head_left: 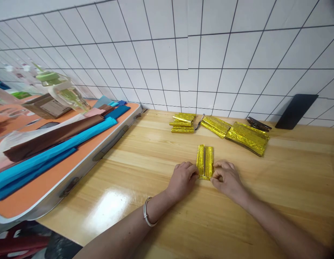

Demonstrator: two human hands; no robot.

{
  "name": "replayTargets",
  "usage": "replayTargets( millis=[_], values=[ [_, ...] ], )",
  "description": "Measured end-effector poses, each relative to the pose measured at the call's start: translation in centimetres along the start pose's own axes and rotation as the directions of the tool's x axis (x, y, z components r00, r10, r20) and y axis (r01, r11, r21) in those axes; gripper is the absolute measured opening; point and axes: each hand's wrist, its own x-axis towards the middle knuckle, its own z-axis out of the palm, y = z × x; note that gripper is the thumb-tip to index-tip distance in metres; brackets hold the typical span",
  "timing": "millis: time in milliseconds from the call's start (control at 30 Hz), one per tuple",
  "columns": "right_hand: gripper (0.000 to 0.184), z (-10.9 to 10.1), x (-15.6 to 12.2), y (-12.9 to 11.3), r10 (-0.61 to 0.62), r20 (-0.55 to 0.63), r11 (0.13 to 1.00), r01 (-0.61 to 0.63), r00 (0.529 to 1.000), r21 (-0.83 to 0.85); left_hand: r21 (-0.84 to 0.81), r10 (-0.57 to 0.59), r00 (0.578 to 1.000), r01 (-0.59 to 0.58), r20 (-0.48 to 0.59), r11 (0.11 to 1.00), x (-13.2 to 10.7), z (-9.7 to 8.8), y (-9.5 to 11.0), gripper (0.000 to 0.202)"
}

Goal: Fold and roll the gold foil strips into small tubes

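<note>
- Two hands on one foil strip (205, 160), mid-table on the wood table (264, 216), towards its near side.
- Left hand (183, 178) pinches the strip's near-left corner and right hand (226, 178) the near-right corner. Both are grasping, fingers curled.
- Strip lies flat, long axis near-to-far, two folded flaps meeting at a centre seam. My read: the two-sided pinch keeps the flaps down and square.
- Far of it is a stack (183, 123) of similar folded strips. Flat foil sheets (247, 138) are fanned to the stack's right, so folded and flat are kept apart, both in reach.
- Pen (199, 122) lies between stack and sheets.
- Orange table (42, 187) butts up on the left, carrying blue paper (61, 147) and brown lengths. It's cut off at the frame edge.
- Hidden: the strip's near end, under the fingertips.
- Unclear: dark slab (296, 111) leaning on the wall, phone or stand. Black item (259, 124) beside it is too small to identify. Bottle (61, 90) far left is blurred.
</note>
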Motion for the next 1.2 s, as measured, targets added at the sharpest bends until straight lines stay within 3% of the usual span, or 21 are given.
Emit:
replayTargets(
  millis=[167,300,600,733,933,1200],
  values=[
    [0.007,-0.1,0.1,0.0,-0.002,0.008,1.000,0.002,1.000,-0.014,-0.011,0.041,0.999,-0.041,0.000,0.999,-0.1,0.1,0.0,0.009],
    [0.008,-0.2,0.4,0.2,-0.019,0.032,1.000,0.019,0.999,-0.017,-0.005,0.161,0.986,-0.160,0.037,0.987,-0.3,0.0,0.2,0.023],
    [0.012,-0.2,0.6,0.4,-0.044,0.029,0.999,0.045,0.999,-0.018,0.113,0.413,0.889,-0.439,0.197,0.891,-0.8,-0.7,1.1,0.027],
    [0.012,-0.1,0.6,0.5,-0.040,0.036,0.999,0.040,0.999,-0.017,0.170,0.416,0.875,-0.462,0.249,0.870,-1.2,-0.4,1.4,0.026],
    [0.011,-0.1,0.7,0.6,-0.023,0.050,1.000,0.023,0.999,-0.005,0.274,0.312,0.902,-0.394,0.299,0.877,-2.2,0.2,2.4,0.027],
    [0.007,-1.8,0.6,1.1,-0.081,0.147,0.990,0.063,0.986,0.125,0.321,0.324,0.875,-0.443,0.361,0.837,-2.2,-0.5,3.3,0.029]
  ],
)
